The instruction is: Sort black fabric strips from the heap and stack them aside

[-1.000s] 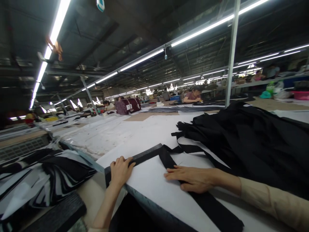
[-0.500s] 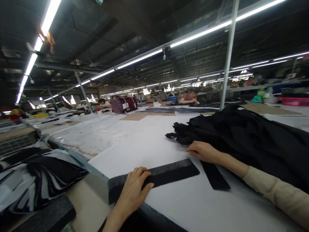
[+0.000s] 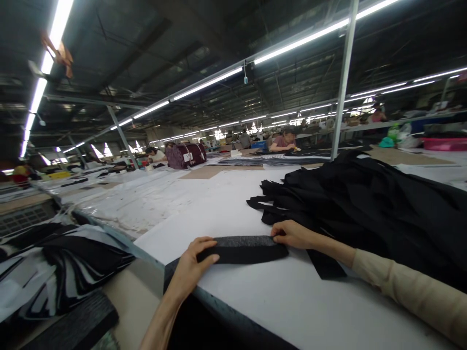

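Dark fabric strip stack [image 3: 250,249], grey along its far side and black along its near side, lies on the white-covered table [image 3: 251,299], its left end reaching the table edge. The left hand [image 3: 191,267] rests over that end, fingers on the far side and thumb on the near side, set apart across the width; whether they squeeze it, I cannot tell. The right hand [image 3: 292,235] has thumb and fingertips together, pinched on the far corner of the stack's right end. Just beneath the right wrist a black strip [image 3: 326,265] angles out from a large heap of black fabric [image 3: 368,194].

Farther right stands a pink basin [image 3: 445,144], with dark material showing above its rim, too unclear to name. Near it are a clear plastic bag [image 3: 407,139] and a green bottle [image 3: 393,131]. Across the room, a blue bin [image 3: 260,145] is too small to show its contents.
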A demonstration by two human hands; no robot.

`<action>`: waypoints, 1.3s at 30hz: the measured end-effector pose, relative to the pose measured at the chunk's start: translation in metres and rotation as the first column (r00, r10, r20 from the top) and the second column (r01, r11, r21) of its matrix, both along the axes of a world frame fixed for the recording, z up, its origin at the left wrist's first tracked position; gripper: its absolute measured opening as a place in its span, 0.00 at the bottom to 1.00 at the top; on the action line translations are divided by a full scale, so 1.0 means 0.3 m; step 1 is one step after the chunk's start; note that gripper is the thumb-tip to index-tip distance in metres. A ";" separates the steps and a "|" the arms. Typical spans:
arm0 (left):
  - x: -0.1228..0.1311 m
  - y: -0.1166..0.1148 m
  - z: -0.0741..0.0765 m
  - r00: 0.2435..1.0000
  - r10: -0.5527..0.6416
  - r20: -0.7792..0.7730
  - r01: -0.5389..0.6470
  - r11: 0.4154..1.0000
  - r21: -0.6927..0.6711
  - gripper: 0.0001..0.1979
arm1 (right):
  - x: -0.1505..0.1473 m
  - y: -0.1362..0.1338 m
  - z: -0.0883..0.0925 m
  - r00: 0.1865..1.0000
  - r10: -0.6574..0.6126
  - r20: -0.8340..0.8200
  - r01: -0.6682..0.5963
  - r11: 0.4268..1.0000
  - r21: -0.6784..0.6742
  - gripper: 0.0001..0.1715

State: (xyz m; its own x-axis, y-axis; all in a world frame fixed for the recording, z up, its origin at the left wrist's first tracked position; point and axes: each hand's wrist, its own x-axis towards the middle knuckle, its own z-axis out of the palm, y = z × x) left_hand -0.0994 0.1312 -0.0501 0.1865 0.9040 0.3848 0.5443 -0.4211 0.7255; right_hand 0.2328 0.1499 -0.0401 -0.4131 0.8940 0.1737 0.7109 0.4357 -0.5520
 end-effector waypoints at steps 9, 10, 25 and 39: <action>0.285 -0.104 0.059 0.957 -0.127 -0.261 0.202 0.937 0.284 0.17 | -0.011 0.009 0.014 0.982 -0.086 -0.168 0.056 0.983 -0.176 0.08; 0.345 -0.125 0.056 0.925 -0.135 -0.355 0.243 0.929 0.280 0.20 | -0.015 0.009 0.015 0.976 -0.104 -0.193 0.063 0.975 -0.212 0.09; 0.464 -0.088 0.011 0.947 -0.121 -0.298 0.180 0.967 0.179 0.09 | -0.076 -0.044 0.059 0.685 -0.355 -0.636 -0.149 0.787 -0.599 0.11; 0.427 -0.040 0.015 0.769 -0.184 0.612 0.380 0.902 -0.207 0.11 | -0.087 -0.061 0.068 0.536 -0.164 -0.828 -0.553 0.673 -0.491 0.32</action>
